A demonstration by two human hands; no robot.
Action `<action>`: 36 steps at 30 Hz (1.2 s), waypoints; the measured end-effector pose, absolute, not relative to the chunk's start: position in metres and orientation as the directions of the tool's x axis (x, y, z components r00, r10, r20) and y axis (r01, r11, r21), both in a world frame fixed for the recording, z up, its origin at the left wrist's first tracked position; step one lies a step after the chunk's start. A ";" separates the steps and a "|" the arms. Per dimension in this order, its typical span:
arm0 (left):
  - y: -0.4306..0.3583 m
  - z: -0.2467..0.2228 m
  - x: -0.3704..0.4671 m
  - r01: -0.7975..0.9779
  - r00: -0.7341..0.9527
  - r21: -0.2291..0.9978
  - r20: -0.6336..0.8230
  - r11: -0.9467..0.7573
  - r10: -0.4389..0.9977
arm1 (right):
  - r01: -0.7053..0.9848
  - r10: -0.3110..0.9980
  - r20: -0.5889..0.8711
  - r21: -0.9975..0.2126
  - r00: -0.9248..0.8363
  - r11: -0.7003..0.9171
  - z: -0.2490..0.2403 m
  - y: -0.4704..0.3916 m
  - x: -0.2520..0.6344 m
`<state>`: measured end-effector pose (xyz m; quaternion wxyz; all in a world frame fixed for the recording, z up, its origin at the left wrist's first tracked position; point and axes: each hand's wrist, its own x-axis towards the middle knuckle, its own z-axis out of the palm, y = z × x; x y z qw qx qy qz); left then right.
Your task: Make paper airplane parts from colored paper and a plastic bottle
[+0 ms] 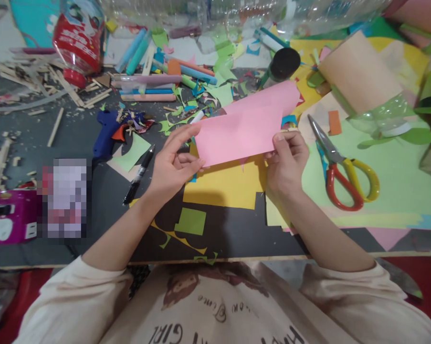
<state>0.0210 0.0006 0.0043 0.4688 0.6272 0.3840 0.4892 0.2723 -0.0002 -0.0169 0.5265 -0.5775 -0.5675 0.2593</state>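
Observation:
A sheet of pink paper [242,134] is held up over the table between my two hands, its far part bent over or curled. My left hand [177,160] grips its left edge, thumb at the lower corner and fingers behind. At the lower right corner, my right hand [287,155] pinches the sheet between thumb and fingers. Beneath the pink paper lies yellow paper [226,188]. Scissors [339,167] with one red and one yellow handle rest right of my right hand, on pale green paper [397,177]. A black pen [139,174] lies left of my left hand.
A blue glue gun [106,134] lies at left, near a blurred-out rectangle [68,198] and a purple box [13,217]. Behind are markers [147,81], a red-labelled bottle [79,43], wood sticks and paper scraps. A cardboard roll [362,71] stands at right.

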 end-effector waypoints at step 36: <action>-0.002 0.009 0.023 0.137 0.127 0.906 0.385 -0.400 0.914 | 0.256 0.943 0.140 -0.965 0.303 0.061 -0.002 -0.002 0.263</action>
